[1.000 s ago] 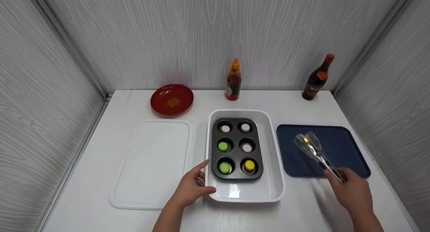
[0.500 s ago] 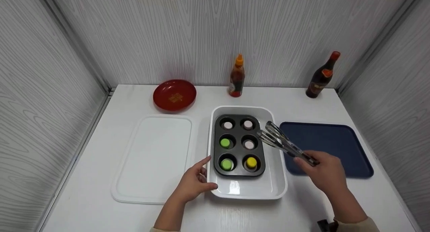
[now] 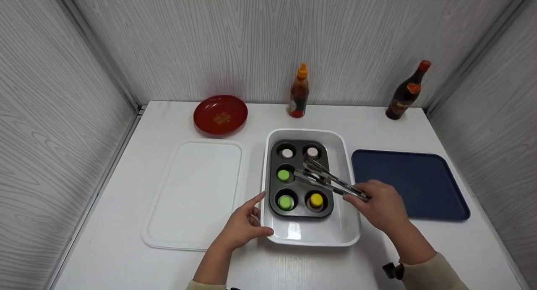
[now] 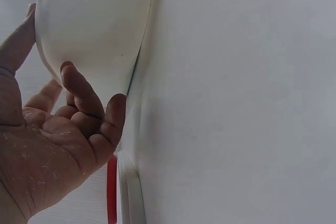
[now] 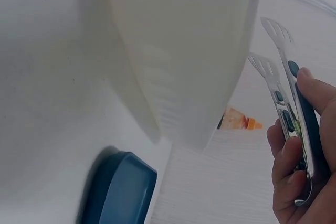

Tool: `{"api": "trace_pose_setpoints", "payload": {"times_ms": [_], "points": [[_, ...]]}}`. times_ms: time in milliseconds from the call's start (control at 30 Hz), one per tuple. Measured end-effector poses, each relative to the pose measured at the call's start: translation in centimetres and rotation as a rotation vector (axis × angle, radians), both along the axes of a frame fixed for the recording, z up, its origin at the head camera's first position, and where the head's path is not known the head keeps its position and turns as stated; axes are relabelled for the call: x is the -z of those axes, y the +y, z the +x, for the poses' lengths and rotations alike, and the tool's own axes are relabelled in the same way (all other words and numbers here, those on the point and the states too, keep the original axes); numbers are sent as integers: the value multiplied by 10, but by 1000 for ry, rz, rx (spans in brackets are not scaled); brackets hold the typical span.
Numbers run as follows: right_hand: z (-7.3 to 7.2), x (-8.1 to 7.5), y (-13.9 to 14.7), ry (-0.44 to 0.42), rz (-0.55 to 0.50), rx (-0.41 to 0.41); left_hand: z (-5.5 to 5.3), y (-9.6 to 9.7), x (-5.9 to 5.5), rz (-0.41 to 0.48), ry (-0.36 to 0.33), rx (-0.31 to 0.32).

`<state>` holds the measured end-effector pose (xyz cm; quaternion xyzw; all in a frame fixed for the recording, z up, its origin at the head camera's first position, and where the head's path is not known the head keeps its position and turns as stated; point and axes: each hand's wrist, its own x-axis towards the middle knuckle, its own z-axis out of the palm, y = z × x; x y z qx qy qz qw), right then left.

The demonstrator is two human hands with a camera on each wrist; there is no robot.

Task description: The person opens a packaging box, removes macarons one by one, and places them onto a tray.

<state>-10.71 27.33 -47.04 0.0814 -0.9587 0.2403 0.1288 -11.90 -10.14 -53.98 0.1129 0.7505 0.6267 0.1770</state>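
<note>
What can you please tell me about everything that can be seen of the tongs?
The tongs look like shiny metal, with two long arms that carry dark patches and finish in slotted, fork-like ends. Those ends stand apart, so the tongs are open. The right hand holds them near their joined end and is the only thing seen touching them. In the head view they slant over the muffin pan, ends toward the left, partly covering one cup.
</note>
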Motion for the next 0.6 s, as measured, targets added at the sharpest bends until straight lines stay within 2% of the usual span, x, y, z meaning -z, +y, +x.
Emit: {"api": "trace_pose_setpoints", "payload": {"times_ms": [167, 600], "points": [[-1, 3, -8, 0, 52, -76, 1, -1, -1, 4, 3, 6], [-1, 5, -23, 24, 154, -197, 3, 0, -5, 9, -1, 3]]}}
